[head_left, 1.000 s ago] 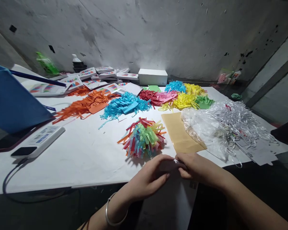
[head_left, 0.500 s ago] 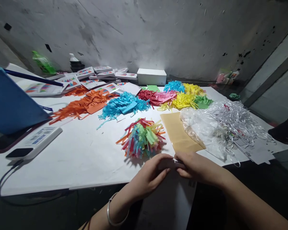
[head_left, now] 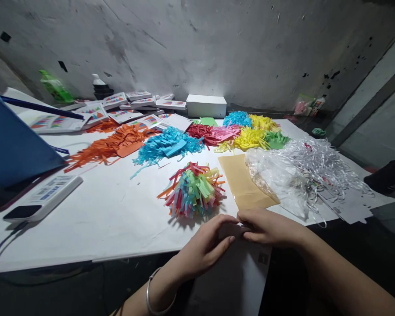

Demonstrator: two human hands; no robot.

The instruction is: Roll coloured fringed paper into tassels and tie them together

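My left hand (head_left: 209, 245) and my right hand (head_left: 266, 226) meet at the table's front edge. Between them is the upper end of a white sheet or flat box (head_left: 228, 281), which hangs down and bears a small dark square mark; whether it is paper or card I cannot make out. My right fingers are closed in a pinch at its top edge. My left fingers curl over the same edge, thumb in front. Just beyond lies a multicoloured tissue-paper tassel bundle (head_left: 194, 188). A tan paper envelope (head_left: 250, 182) lies ahead of my right hand.
Orange (head_left: 108, 147), blue (head_left: 169, 142) and yellow tassels (head_left: 250, 139) line the table's back half. Clear plastic bags and white string (head_left: 319, 162) lie right. A white power bank (head_left: 44, 199) with a cable sits left, near a blue stand (head_left: 16, 140). Boxes (head_left: 206, 106) stand along the wall.
The view has shifted slightly. My hands stay at the top edge of the white sheet, with my right fingers moved a little. The tassels and envelope have not moved on the table.
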